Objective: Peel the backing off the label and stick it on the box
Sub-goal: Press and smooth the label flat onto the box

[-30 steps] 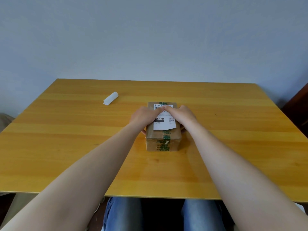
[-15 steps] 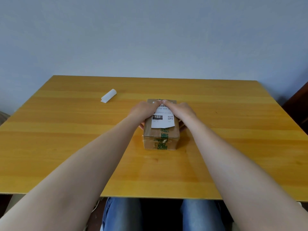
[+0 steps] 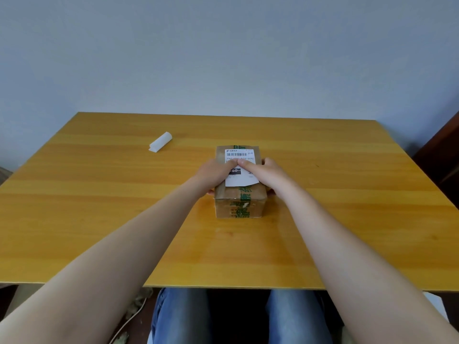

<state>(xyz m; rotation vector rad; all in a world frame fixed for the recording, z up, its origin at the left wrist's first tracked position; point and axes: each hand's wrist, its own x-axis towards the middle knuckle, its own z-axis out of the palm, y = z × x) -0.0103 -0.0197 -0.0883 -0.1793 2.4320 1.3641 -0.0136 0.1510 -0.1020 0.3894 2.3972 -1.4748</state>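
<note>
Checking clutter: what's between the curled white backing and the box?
Head view: only bare table between the backing and the box.

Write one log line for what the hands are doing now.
step: pressing label onto box | left hand, right hand: flat on label | backing: aside

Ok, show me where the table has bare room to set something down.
Bare wood: right of the box to the table edge, the near strip under the forearms, and left, below the rolled backing. Crowded only at the box, where left hand and right hand press the label.
</note>
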